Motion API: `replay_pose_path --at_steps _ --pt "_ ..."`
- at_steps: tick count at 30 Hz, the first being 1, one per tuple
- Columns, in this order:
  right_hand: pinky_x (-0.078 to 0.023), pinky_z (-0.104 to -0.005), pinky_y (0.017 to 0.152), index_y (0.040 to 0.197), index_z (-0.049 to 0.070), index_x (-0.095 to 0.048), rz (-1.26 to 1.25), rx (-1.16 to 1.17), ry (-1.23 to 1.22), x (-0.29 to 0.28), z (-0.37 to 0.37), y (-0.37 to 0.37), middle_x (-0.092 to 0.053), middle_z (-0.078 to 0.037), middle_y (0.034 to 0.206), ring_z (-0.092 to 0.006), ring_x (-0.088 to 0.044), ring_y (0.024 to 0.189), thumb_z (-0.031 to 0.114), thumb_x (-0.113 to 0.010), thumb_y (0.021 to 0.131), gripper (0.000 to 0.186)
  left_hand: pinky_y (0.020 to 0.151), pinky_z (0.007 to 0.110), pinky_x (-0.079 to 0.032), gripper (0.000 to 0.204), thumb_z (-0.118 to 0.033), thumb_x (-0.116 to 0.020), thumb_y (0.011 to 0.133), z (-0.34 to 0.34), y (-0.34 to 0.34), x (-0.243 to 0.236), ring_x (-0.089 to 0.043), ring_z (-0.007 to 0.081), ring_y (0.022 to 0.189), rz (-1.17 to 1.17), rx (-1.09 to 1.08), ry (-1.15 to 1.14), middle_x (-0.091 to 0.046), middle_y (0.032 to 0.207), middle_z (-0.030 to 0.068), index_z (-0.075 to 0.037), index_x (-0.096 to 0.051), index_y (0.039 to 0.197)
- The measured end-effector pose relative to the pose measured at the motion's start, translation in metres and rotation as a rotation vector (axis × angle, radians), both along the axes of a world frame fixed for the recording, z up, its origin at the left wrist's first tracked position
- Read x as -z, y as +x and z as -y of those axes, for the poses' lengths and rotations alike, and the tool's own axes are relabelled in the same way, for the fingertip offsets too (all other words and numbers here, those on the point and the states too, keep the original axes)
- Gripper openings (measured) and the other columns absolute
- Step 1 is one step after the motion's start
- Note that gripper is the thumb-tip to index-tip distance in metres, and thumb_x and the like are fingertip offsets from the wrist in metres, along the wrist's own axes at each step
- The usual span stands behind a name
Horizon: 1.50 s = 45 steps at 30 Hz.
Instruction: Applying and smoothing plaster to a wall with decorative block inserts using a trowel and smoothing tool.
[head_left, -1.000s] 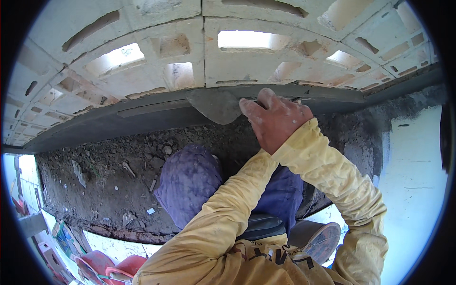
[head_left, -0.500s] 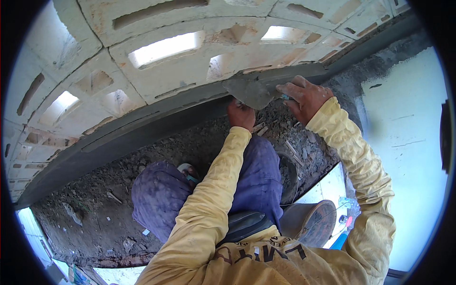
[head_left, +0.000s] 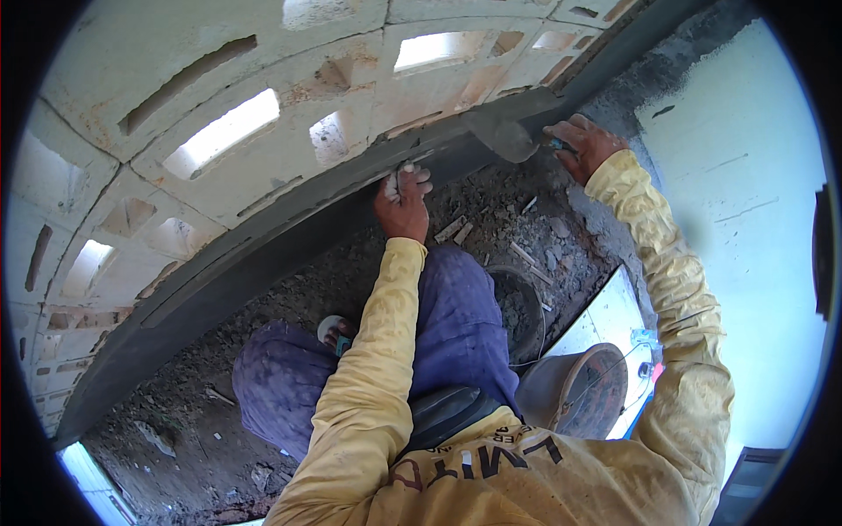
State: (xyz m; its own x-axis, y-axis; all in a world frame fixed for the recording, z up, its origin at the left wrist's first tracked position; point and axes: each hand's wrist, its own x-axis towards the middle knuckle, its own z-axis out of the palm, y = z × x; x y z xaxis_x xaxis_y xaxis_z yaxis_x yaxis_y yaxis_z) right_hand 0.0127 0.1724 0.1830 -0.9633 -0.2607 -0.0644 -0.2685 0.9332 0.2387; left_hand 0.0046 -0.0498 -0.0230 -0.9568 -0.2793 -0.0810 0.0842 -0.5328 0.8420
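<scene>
My right hand (head_left: 589, 147) is closed round the handle of a trowel (head_left: 506, 138). The trowel's grey, mortar-smeared blade points left and rests against the wet mortar ledge (head_left: 427, 138) at the foot of a pierced block wall (head_left: 324, 83). To its left, my left hand (head_left: 403, 203) is raised to the ledge's near edge with its fingers curled. Whatever those fingers may grip is hidden. Below the ledge runs a smooth dark grey face (head_left: 289, 235).
A black bucket (head_left: 537, 329) sits by my right knee, and a larger worn bucket (head_left: 574, 390) with a wire handle is nearer me. Rubble and soil (head_left: 197, 403) cover the ground. A pale wall (head_left: 745, 228) rises on the right.
The trowel has shifted right and upward, away from my left hand. My left hand has slid left along the ledge, and the view has turned somewhat.
</scene>
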Motion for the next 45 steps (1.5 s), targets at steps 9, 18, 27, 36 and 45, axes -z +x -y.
replay_pose_path --at_steps 9,18,27,36,45 --pt "-0.04 -0.0302 0.042 0.093 0.005 -0.062 0.52 1.064 -1.067 0.095 -0.071 0.163 -0.057 -0.004 0.062 -0.0139 -0.051 0.045 0.023 -0.062 0.086 0.019 0.068 0.026 -0.049 0.044 -0.037 -0.047 0.095 -0.005 0.001 -0.005 -0.063 0.0163 0.07 0.096 0.049 -0.167 -0.067 0.086 0.0124 0.005 -0.057 0.104" --pt "-0.044 -0.0441 0.047 0.098 0.01 -0.056 0.979 1.944 -1.333 0.288 0.009 0.205 -0.06 -0.011 0.083 -0.0278 -0.055 0.061 0.029 -0.05 0.092 0.021 0.072 0.029 -0.051 0.048 -0.039 -0.049 0.094 -0.009 0.006 -0.014 -0.062 0.0178 0.075 0.093 0.037 -0.186 -0.066 0.092 0.0153 0.007 -0.055 0.106" --pt "-0.035 -0.0258 0.04 0.082 0.013 -0.054 0.614 1.97 -2.292 0.334 -0.001 0.211 -0.049 0.001 0.06 -0.0125 -0.042 0.044 0.028 -0.046 0.091 0.02 0.072 0.028 -0.05 0.047 -0.038 -0.048 0.094 -0.008 0.004 -0.012 -0.063 0.0176 0.074 0.1 0.032 -0.2 -0.066 0.09 0.0146 0.007 -0.056 0.106" --pt "-0.039 -0.026 0.042 0.089 0.007 -0.055 0.1 1.328 -3.401 0.295 0.036 0.233 -0.049 0.002 0.06 -0.0109 -0.047 0.047 0.025 -0.056 0.085 0.019 0.071 0.027 -0.05 0.048 -0.04 -0.05 0.094 -0.005 0.004 -0.01 -0.063 0.0171 0.073 0.092 0.049 -0.173 -0.067 0.089 0.0142 0.006 -0.056 0.105" --pt "-0.041 -0.0292 0.043 0.112 0.012 -0.046 0.07 1.21 -2.499 0.18 0.043 0.249 -0.055 -0.005 0.076 -0.0176 -0.051 0.051 0.029 -0.048 0.096 0.024 0.069 0.025 -0.049 0.048 -0.04 -0.051 0.093 -0.007 0.002 -0.007 -0.063 0.0157 0.071 0.114 0.033 -0.119 -0.067 0.085 0.0119 0.006 -0.057 0.104"
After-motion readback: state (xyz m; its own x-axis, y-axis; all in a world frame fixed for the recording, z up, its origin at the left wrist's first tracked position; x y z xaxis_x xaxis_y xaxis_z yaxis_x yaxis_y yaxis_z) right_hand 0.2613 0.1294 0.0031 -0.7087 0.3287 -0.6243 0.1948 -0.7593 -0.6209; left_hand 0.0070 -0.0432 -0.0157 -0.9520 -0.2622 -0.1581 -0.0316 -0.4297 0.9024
